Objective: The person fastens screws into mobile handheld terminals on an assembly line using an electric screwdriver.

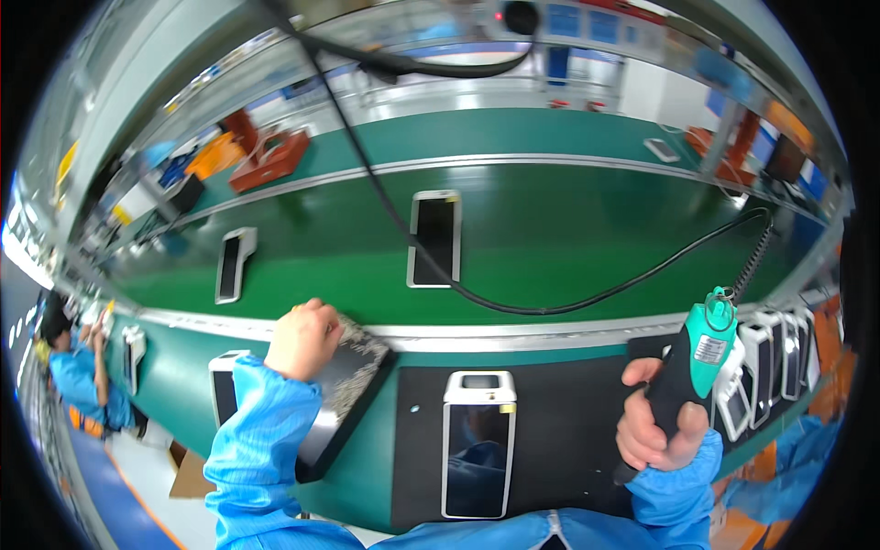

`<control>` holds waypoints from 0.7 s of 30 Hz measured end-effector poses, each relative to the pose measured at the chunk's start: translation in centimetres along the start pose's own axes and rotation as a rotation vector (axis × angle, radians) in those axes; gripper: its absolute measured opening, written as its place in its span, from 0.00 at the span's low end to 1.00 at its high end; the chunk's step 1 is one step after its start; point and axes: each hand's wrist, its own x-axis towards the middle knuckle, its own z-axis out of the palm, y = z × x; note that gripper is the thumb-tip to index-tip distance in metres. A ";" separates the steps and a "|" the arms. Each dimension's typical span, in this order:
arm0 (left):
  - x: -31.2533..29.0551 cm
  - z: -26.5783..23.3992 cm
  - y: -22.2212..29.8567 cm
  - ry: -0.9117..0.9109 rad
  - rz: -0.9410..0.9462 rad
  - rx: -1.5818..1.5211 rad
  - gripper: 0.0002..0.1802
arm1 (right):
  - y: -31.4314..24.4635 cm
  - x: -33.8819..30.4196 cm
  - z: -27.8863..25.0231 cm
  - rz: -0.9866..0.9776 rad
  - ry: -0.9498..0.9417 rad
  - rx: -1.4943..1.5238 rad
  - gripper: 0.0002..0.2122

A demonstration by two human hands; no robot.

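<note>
My right hand is wrapped round a teal and black electric screwdriver, hung by a ring from a coiled black cable. My left hand is closed, its fingers curled at the edge of a dark shallow tray with many small metallic pieces, likely screws. What those fingers pinch, if anything, is hidden. Between my hands a white handheld terminal with a dark screen and a small yellow sticker lies face up on a black mat.
Beyond the bench rail, a green conveyor belt carries two terminals. Several white devices stand in a row at right. Another terminal lies left of the tray. A black cable loops across the belt. A co-worker sits far left.
</note>
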 end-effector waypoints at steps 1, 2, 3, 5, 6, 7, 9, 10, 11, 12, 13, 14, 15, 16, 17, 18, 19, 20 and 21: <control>-2.5 -0.8 -1.7 -0.108 -0.126 0.030 0.06 | 0.5 0.4 -0.1 0.019 -0.019 0.010 0.33; -4.8 -0.8 -2.9 -0.108 -0.169 0.051 0.06 | 1.0 0.8 -0.2 0.036 -0.033 0.017 0.33; -6.6 -0.5 -3.9 -0.241 -0.178 0.055 0.09 | 1.2 1.0 0.0 0.018 -0.031 -0.019 0.32; -9.1 -0.1 -4.6 -0.428 -0.202 -0.007 0.21 | 1.8 1.7 0.5 -0.011 -0.020 -0.094 0.31; -9.6 0.5 -4.1 -0.481 -0.206 -0.079 0.29 | 2.0 1.8 0.6 -0.022 -0.007 -0.119 0.31; -10.2 1.3 -4.0 -0.444 -0.134 -0.163 0.34 | 2.3 2.2 0.7 -0.009 -0.017 -0.116 0.31; -10.9 2.7 -3.2 -0.406 -0.113 -0.284 0.29 | 2.8 2.5 1.0 -0.027 -0.006 -0.134 0.30; -10.9 3.3 -2.7 -0.394 -0.102 -0.324 0.26 | 2.8 2.5 1.1 -0.028 0.007 -0.142 0.30; -11.0 3.7 -2.1 -0.359 -0.113 -0.355 0.17 | 2.7 2.5 1.2 -0.027 0.019 -0.162 0.30; -10.9 4.0 -1.7 -0.366 -0.094 -0.367 0.17 | 2.5 2.5 1.3 -0.030 0.033 -0.184 0.30; -10.7 4.3 -1.5 -0.313 -0.094 -0.411 0.12 | 2.4 2.3 1.4 -0.045 0.046 -0.180 0.30; -10.4 4.6 -1.4 -0.262 -0.092 -0.458 0.08 | 2.3 2.3 1.5 -0.054 0.070 -0.193 0.30; -10.2 4.6 -1.3 -0.186 -0.087 -0.441 0.03 | 2.3 2.6 1.6 -0.054 0.064 -0.183 0.30; -10.1 4.2 -1.3 -0.180 -0.140 -0.463 0.03 | 2.3 2.7 1.6 -0.055 0.063 -0.175 0.30; -10.1 3.8 -1.3 -0.140 -0.157 -0.467 0.03 | 2.4 3.0 1.7 -0.049 0.069 -0.166 0.30; -9.9 3.0 -1.1 -0.123 -0.167 -0.405 0.04 | 2.4 3.1 1.7 -0.047 0.064 -0.152 0.30; -9.8 2.8 -1.3 -0.069 -0.148 -0.363 0.04 | 2.3 3.1 1.9 -0.034 0.076 -0.164 0.30; -9.8 2.5 -1.0 -0.057 -0.159 -0.330 0.05 | 2.2 3.1 1.9 -0.020 0.084 -0.174 0.29; -9.7 2.2 -0.9 -0.021 -0.092 -0.224 0.04 | 2.1 3.1 1.8 -0.015 0.070 -0.170 0.29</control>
